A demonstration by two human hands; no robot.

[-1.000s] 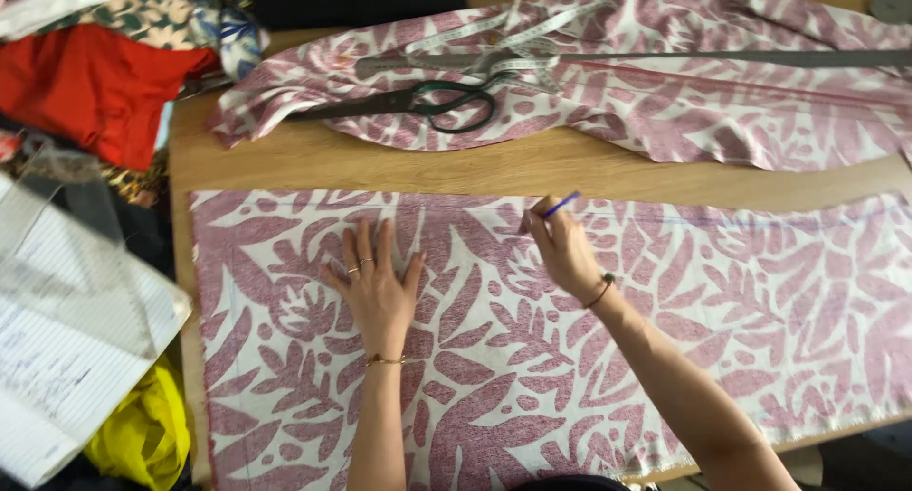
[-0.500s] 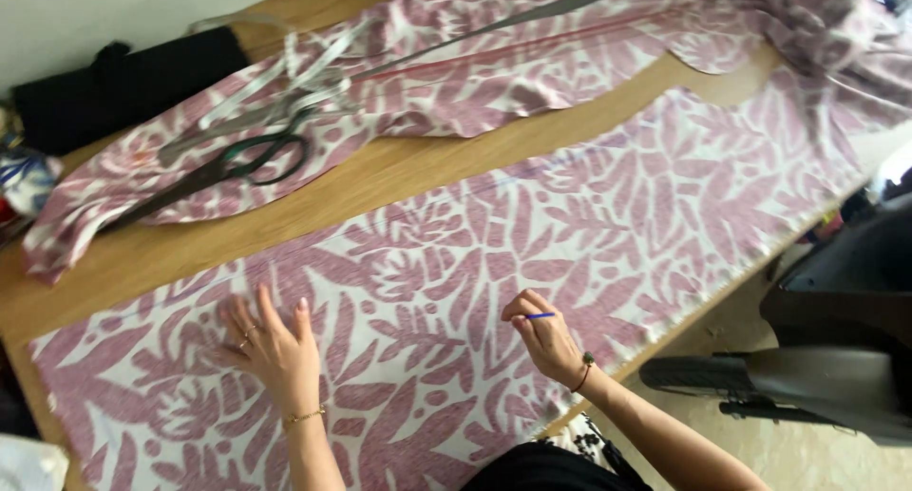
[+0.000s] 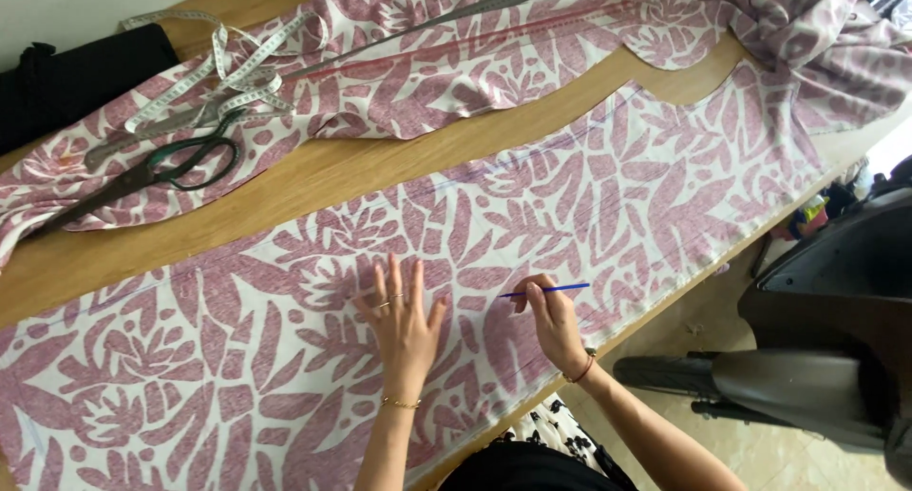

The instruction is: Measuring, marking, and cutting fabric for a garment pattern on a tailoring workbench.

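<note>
On the table point(image 3: 313, 178), patterned cloth point(image 3: 608, 206) lies flat w/ your left hand point(image 3: 404, 325) pressed on it, fingers apart; your right hand point(image 3: 554, 322) fingers pinch a blue pencil point(image 3: 546, 290), tip on cloth.

No packages, labels, signs or screens can be made out anywhere in the view. At the far right edge of the frame, below the table's edge, a small patch of green and orange shows, but it is too small and blurred to tell what it is.
</note>
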